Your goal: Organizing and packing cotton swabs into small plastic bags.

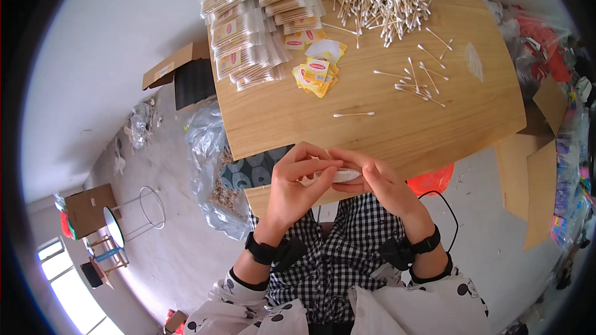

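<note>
Above the table's near edge, my left hand (pixel 301 181) and my right hand (pixel 386 187) are closed together around a bundle of cotton swabs (pixel 346 176). Its packed white tips show between my fingers, while the sticks are mostly hidden. Beyond my hands, a single cotton swab (pixel 354 114) lies on the wooden table (pixel 273 118). Farther right are several scattered swabs (pixel 422 84), and a big heap of loose swabs (pixel 385 0) lies at the far side. A small pile of yellow-and-white cards (pixel 316 76) sits left of the scattered swabs.
Stacks of filled clear packets (pixel 239 43) cover the table's far left. A clear plastic sleeve (pixel 474 62) lies at the right. Below the left edge stands a clear bag of swabs (pixel 214 174); an open cardboard box (pixel 528 174) and a red bag (pixel 431 180) are at the right.
</note>
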A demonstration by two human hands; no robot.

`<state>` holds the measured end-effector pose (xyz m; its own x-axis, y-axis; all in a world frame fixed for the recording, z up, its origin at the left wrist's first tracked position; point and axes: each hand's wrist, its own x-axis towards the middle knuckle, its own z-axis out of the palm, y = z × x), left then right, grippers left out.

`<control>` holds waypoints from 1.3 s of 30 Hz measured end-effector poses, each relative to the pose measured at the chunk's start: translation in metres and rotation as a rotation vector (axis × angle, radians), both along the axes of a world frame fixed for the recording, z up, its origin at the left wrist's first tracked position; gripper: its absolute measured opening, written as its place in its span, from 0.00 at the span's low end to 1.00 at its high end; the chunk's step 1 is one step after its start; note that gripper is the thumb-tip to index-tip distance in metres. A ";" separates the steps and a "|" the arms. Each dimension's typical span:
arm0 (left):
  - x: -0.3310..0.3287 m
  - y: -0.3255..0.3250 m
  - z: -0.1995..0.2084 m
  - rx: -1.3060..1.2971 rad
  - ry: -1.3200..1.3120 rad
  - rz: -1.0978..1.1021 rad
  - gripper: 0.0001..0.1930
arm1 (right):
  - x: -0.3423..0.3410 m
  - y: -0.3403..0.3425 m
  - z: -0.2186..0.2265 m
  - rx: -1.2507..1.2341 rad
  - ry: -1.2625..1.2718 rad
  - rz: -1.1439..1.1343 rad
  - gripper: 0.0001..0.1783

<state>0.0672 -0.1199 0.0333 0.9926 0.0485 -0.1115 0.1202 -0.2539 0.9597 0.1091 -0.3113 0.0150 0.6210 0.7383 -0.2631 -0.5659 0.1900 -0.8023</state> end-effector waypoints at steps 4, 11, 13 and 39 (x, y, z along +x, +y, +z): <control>0.000 -0.006 0.001 0.083 -0.158 0.048 0.10 | 0.003 -0.003 -0.002 -0.015 0.001 0.021 0.40; -0.013 0.006 -0.003 0.254 -0.243 -0.014 0.10 | 0.006 0.003 -0.005 0.019 0.024 0.053 0.41; -0.014 0.009 -0.008 0.144 -0.225 -0.042 0.12 | 0.007 0.002 -0.012 0.027 -0.024 0.042 0.37; -0.023 -0.006 -0.018 -0.126 -0.144 0.141 0.13 | -0.019 0.017 -0.006 -0.199 -0.258 -0.365 0.06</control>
<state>0.0444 -0.1260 0.0150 0.9831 0.1824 0.0166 0.0059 -0.1219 0.9925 0.0902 -0.2941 0.0091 0.8936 0.4111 -0.1800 -0.2684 0.1679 -0.9486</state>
